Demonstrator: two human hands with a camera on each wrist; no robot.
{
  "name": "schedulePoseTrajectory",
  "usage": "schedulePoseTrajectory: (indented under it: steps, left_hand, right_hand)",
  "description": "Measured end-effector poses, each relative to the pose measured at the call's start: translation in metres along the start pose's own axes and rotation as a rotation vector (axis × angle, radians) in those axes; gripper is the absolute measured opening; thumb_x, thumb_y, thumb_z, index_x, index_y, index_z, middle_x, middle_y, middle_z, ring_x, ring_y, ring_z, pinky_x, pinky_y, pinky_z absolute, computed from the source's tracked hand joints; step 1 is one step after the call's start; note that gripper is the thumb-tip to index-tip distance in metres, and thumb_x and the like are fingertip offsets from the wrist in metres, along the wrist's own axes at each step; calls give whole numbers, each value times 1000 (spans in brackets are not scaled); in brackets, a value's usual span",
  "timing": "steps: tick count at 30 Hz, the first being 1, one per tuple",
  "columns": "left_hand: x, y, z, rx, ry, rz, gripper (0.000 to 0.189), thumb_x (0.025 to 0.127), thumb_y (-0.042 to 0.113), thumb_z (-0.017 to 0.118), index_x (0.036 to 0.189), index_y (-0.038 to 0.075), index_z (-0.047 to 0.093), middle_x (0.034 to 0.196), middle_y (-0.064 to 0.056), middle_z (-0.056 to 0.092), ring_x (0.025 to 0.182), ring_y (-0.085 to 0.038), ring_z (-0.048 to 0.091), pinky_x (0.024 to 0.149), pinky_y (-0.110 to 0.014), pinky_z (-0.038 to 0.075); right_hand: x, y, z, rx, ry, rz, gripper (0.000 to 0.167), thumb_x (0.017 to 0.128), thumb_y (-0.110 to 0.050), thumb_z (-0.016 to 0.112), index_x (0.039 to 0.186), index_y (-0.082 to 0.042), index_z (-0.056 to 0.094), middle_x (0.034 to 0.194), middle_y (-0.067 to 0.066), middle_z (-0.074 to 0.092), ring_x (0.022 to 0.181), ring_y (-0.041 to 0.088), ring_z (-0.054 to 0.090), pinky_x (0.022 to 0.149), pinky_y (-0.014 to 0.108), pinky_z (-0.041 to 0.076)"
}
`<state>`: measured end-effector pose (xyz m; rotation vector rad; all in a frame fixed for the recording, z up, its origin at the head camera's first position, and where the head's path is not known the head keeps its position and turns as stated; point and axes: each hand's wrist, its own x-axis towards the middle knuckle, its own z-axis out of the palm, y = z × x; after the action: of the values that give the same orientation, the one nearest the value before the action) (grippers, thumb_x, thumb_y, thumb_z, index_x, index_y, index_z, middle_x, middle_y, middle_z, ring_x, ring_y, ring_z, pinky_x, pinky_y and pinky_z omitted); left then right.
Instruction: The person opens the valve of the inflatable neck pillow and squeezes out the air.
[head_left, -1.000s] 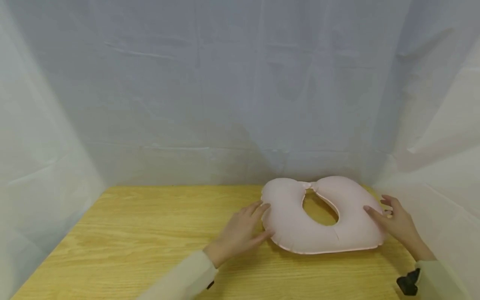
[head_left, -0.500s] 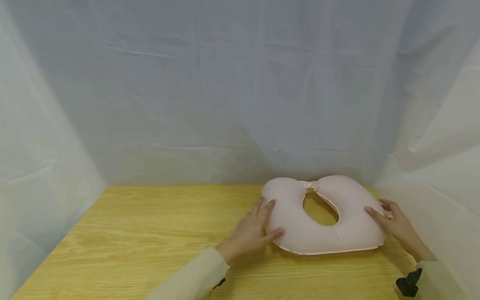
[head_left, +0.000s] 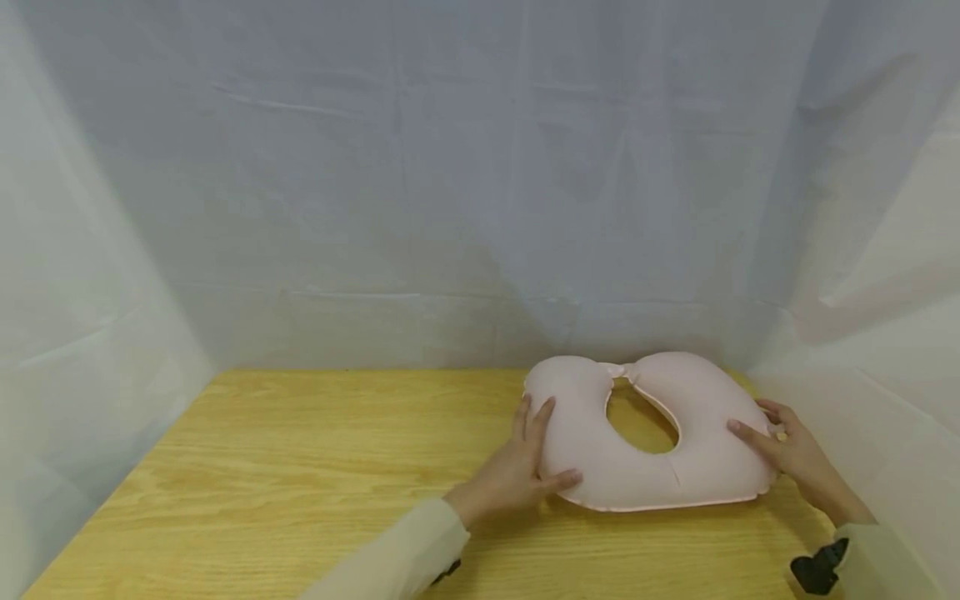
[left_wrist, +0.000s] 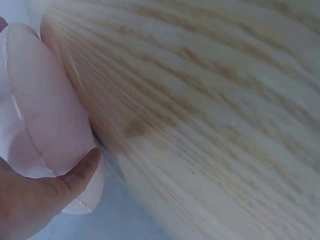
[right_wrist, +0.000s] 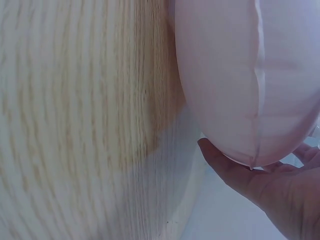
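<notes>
A pale pink U-shaped neck pillow [head_left: 592, 467] lies plump on the table in the head view, its two ends meeting at the back. My left hand [head_left: 521, 467] grips its left side, thumb on the upper face and spread fingers along the edge. On the opposite side, my right hand [head_left: 798, 454] holds the rounded edge, with the thumb on top and the other fingers partly hidden behind it. The left wrist view shows a digit of the left hand [left_wrist: 40, 195] against the seamed side. In the right wrist view, fingers of the right hand [right_wrist: 280, 190] reach beneath the pillow [right_wrist: 230, 90].
The wood-grain table [head_left: 300, 467] stretches to the left and front of the pillow. Whitish sheeting [head_left: 450, 183] hangs behind the table and along both sides. The right-hand sheet [head_left: 900, 392] comes close to my right hand.
My left hand has slid right and farther onto the pillow's left side. My right fingers have closed in a little on its right edge. The pillow has hardly shifted.
</notes>
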<state>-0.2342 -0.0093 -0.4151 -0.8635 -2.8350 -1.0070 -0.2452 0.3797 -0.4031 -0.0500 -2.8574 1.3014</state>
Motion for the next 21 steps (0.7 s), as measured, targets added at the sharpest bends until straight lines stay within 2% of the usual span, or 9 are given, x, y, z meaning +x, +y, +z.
schedulePoseTrajectory:
  steps: [7, 14, 21]
  left_hand:
    - [1, 1, 4, -16, 3, 19, 104, 77, 60, 59, 146, 26, -10, 150, -23, -16, 120, -42, 45, 95, -44, 44]
    - [0, 2, 7, -30, 35, 22, 104, 75, 60, 62, 147, 28, -7, 151, -22, -12, 124, -44, 40, 96, -47, 43]
    - [-1, 5, 7, -32, 59, 26, 103, 75, 59, 63, 147, 28, -3, 151, -23, -9, 125, -44, 38, 97, -49, 42]
  right_hand:
    - [1, 0, 0, 8, 7, 23, 86, 90, -46, 49, 143, 5, 4, 139, 37, 12, 119, 50, 29, 77, 42, 48]
    - [-1, -1, 0, 4, 7, 29, 87, 90, -47, 49, 143, 4, 3, 141, 37, 9, 123, 53, 22, 89, 63, 37]
    - [-2, -3, -3, 32, 43, -19, 85, 90, -42, 52, 143, 5, 5, 142, 35, 12, 124, 52, 21, 90, 64, 34]
